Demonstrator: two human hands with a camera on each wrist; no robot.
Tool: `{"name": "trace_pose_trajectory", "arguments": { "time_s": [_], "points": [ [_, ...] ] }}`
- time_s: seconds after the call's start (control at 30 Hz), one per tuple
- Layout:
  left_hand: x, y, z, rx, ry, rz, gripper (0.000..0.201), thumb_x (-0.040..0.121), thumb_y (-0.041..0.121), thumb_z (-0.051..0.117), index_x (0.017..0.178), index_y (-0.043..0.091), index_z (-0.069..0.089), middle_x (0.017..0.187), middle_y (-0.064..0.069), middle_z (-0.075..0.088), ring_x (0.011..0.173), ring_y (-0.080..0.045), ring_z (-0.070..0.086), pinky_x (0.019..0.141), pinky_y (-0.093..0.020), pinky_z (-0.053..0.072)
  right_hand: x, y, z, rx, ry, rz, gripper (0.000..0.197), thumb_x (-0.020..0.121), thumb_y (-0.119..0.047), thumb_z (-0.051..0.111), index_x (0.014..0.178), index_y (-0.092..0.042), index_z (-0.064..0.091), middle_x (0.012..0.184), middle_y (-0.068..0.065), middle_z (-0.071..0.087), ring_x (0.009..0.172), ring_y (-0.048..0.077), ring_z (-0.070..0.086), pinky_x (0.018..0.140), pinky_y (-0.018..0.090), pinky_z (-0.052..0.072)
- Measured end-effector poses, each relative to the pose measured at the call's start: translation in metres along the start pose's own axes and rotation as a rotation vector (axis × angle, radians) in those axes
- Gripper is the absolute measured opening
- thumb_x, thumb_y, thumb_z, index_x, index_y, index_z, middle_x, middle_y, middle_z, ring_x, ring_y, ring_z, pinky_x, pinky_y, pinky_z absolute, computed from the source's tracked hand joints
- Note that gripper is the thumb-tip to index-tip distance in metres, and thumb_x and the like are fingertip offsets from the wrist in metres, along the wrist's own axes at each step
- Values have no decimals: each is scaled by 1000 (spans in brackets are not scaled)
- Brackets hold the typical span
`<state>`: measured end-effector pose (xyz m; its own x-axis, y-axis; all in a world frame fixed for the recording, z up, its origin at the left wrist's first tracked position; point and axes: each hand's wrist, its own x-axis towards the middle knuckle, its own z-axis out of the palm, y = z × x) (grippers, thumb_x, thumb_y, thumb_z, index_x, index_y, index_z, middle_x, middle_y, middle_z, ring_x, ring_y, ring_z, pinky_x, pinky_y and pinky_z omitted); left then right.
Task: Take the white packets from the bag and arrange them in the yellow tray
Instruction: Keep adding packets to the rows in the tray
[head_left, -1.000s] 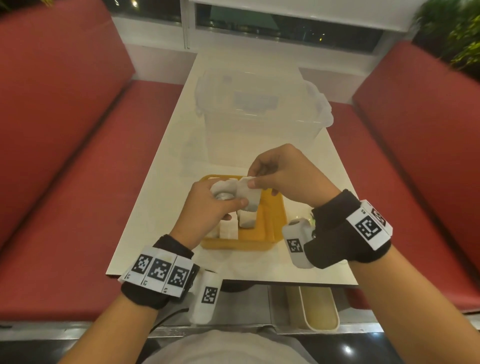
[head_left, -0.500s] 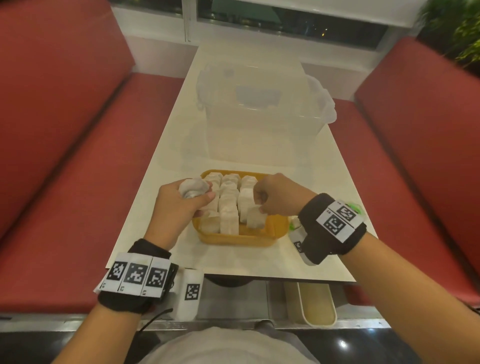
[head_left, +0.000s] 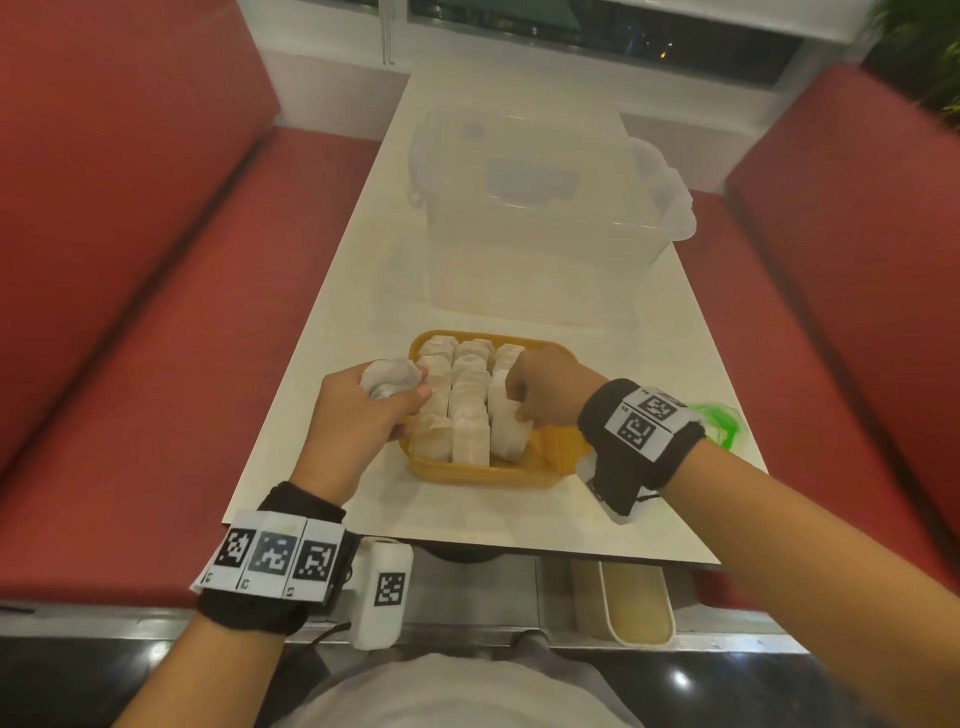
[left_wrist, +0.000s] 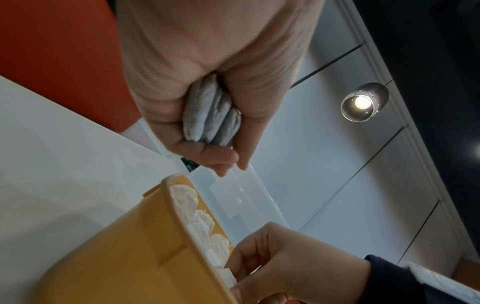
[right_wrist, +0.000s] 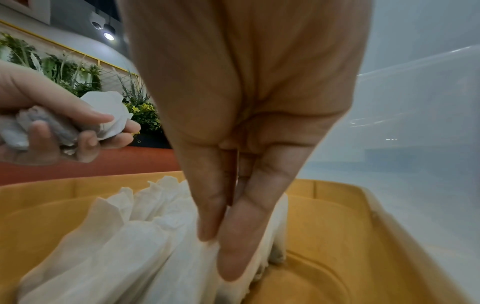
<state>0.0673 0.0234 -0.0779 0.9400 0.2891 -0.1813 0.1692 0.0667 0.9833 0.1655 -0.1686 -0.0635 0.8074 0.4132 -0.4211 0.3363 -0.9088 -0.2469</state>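
White packets (head_left: 462, 400) nearly fill yellow tray (head_left: 483, 475); right hand (head_left: 545, 392) pinches one into place, left hand (head_left: 363, 410) grips the crumpled bag (head_left: 389, 376).

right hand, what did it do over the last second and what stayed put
The right hand carried a packet down from the bag into the tray's right row and pinches it there. The left hand lowered slightly, gripping the bag throughout. Tray and clear bin stayed put.
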Motion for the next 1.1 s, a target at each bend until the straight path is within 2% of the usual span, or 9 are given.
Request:
{"name": "trace_pose_trajectory", "arguments": {
  "time_s": [0.1,0.33,0.53,0.6,0.73,0.8,0.9,1.03,1.1],
  "points": [
    [1,0,0,-7,-14,-13,18,82,13,74,100,13,72,88,-1,70,77,-10,65,55,-18,51,1,-1,-1,-28,9,-6,11,82,-6,70,91,-10,65,85,3,61,58,9,58,51,16,43],
    [0,-2,4,23,-49,-75,15,83,13,73,98,15,72,85,-1,69,78,-13,64,57,-21,53,2,-1,-7,-69,72,-33,16,83,-7,70,99,-7,71,98,6,67,84,19,62,75,25,51],
    [-3,-3,3,18,-45,-113,14,84,13,72,97,17,72,83,-2,68,76,-14,64,59,-22,54,4,14,-17,56,317,85,15,81,1,58,81,-8,71,84,10,68,73,24,64,61,24,48],
    [-3,-3,4,11,-45,-133,13,85,12,71,98,15,71,83,-4,68,75,-15,63,59,-23,53,4,14,-18,42,269,138,12,81,1,57,82,-6,67,81,12,66,73,27,65,63,28,52],
    [-3,0,5,-48,-69,-190,15,87,13,68,101,8,70,88,-12,69,73,-14,63,61,-23,54,8,3,-15,-19,100,143,6,80,-3,67,80,-8,62,71,5,60,70,23,63,58,25,48],
    [-3,2,3,-79,-94,-223,21,90,16,65,103,1,69,72,-8,64,68,-11,63,58,-20,53,11,-1,-15,-34,65,133,10,78,2,66,84,-6,68,74,7,64,72,24,66,58,27,51],
    [-2,5,0,-128,-161,-268,27,95,20,58,104,-4,66,56,-2,49,68,-12,62,61,-18,54,17,-3,-17,-29,76,117,15,76,7,64,84,-4,72,78,10,69,74,25,69,67,31,59],
    [-2,11,-1,-162,-207,-285,29,96,17,56,109,-7,63,65,-11,47,75,-15,63,74,-24,58,17,-3,-16,1,79,77,15,78,5,65,85,-4,73,78,9,69,71,22,67,65,26,55],
    [-3,16,1,-204,-260,-318,29,97,12,51,113,-9,61,66,-11,41,70,-13,63,73,-24,58,13,-1,-19,26,108,62,17,80,3,64,91,-5,73,86,8,69,76,20,64,65,24,49]
  ]
}}
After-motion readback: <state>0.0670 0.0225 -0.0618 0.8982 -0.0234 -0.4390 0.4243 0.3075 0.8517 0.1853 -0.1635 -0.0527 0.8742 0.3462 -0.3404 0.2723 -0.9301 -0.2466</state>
